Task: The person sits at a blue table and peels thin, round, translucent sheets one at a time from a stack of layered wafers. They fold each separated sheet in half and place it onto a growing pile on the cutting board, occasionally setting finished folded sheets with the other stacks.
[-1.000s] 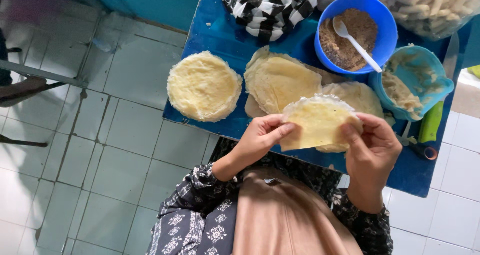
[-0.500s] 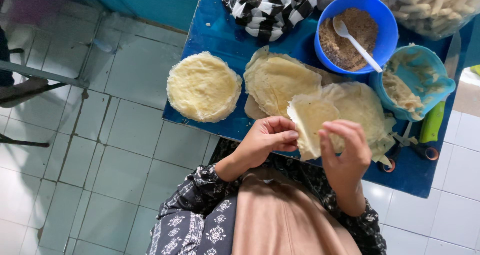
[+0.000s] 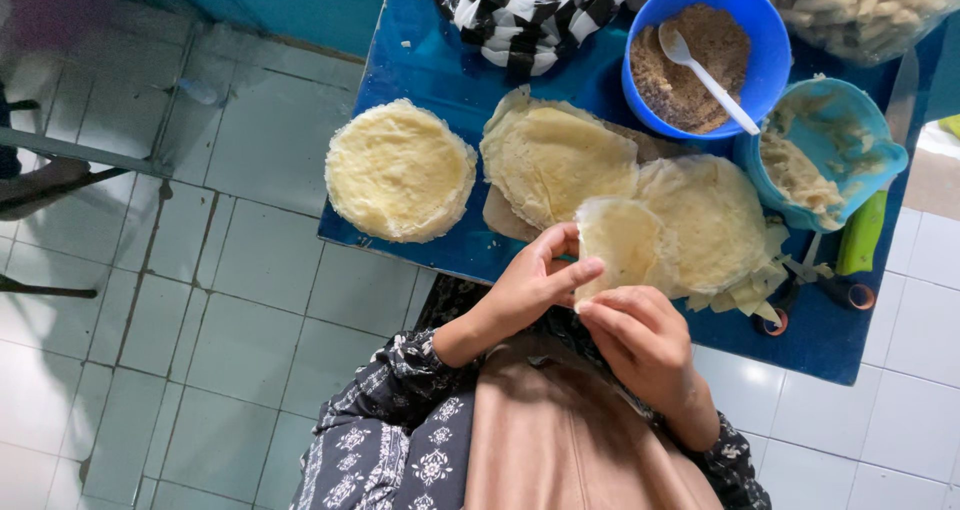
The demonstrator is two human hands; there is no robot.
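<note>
Left hand (image 3: 530, 280) pinching the near edge of a thin round wrapper (image 3: 625, 245), thumb and fingers closed on it. Right hand (image 3: 640, 340) curled shut on the same wrapper's lower edge, fingertips touching the sheet from below. Wrapper held up just above the near edge of the blue table (image 3: 430, 70), pale yellow, soft, partly see-through, slightly folded.

Farther along the table: blue bowl (image 3: 745, 15) at the far side, filled with brown crumbly powder (image 3: 675, 80), white plastic spoon (image 3: 710, 75) lying in it. Beside it, toward the table's right end, teal tub (image 3: 850, 135) smeared with pale lumpy paste (image 3: 795, 170). At the far right corner, clear container (image 3: 860, 10) full of pale rolled sticks.

On the tabletop itself: neat round stack of wrappers (image 3: 400, 170) near the left edge; looser overlapping sheets (image 3: 560, 160) in the middle; torn scraps (image 3: 745, 290) by the near edge. Striped black-and-white cloth (image 3: 530, 15) at the far edge. Scissors (image 3: 815, 280) and green handle (image 3: 860, 235) near the right end.
</note>
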